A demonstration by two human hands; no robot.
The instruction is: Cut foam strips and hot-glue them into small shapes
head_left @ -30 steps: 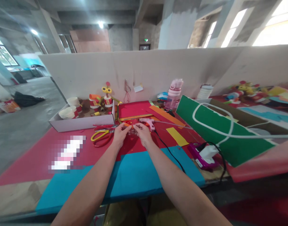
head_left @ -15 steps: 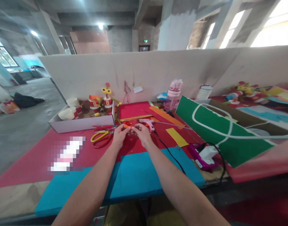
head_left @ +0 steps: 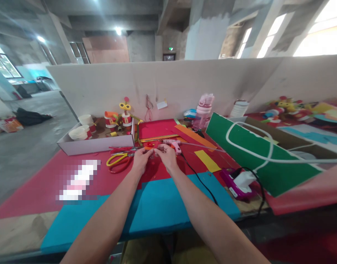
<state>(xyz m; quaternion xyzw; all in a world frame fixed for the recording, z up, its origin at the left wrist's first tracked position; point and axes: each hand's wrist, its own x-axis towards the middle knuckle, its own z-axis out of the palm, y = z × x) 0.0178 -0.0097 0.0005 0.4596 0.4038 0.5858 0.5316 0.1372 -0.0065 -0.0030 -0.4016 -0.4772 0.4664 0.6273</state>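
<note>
Between the fingertips of both hands is a small orange paper piece [head_left: 149, 148], mostly covered by fingers. My left hand [head_left: 140, 160] pinches it from the left, and my right hand [head_left: 167, 157] has its thumb and forefinger closed at its right end. Left of my left hand lie scissors [head_left: 116, 160] with yellow handles, beside a tool with red handles [head_left: 121, 168]. Just beyond my right hand rests a pink glue gun [head_left: 176, 145], its black cord running toward me. An orange paper strip [head_left: 197, 136] and a yellow paper piece [head_left: 207, 160] lie farther right.
A white tray [head_left: 96, 145] at the left holds paper cups and cup figures. Blue paper [head_left: 157, 203] covers the near table edge. To the right are a purple power strip [head_left: 240, 190], a green board [head_left: 256, 157] with a white cable, and a pink bottle [head_left: 203, 112].
My fingers have shifted slightly on the orange paper piece, with the right fingertips a little changed in position. The tools and papers lie where they were.
</note>
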